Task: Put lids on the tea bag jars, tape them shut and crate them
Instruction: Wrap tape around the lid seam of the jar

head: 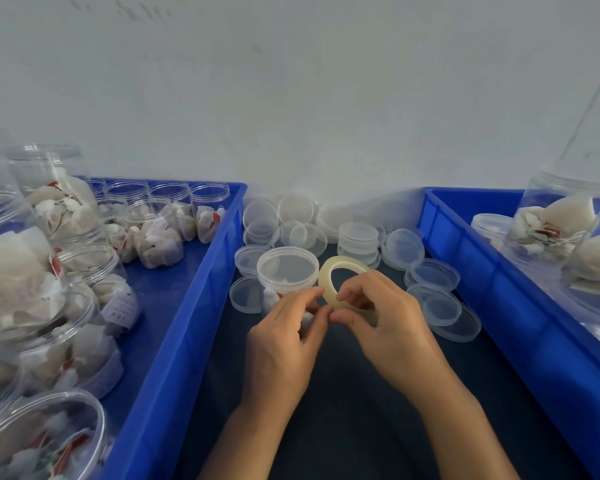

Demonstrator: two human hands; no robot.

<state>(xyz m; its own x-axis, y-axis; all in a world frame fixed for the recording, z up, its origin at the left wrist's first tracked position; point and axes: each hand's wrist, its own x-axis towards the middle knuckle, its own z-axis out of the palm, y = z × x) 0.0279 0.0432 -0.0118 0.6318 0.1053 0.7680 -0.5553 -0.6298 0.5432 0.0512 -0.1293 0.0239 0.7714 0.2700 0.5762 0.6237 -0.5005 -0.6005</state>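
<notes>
A clear jar (pixel 287 271) with its lid on stands on the dark table between two blue crates, with tea bags inside. Just right of it, my right hand (pixel 381 313) grips a pale yellowish roll of tape (pixel 329 271), fingers curled through its hole. My left hand (pixel 284 330) pinches at the roll's near edge with thumb and fingertips, in front of the jar. Loose clear lids (pixel 433 271) lie scattered behind and to the right of the hands.
The left blue crate (pixel 201 282) holds several open jars of tea bags (pixel 59 199). The right blue crate (pixel 471 258) holds lidded jars (pixel 565 216). A stack of lids (pixel 358 242) and more lids sit by the white wall. Dark table lies near me.
</notes>
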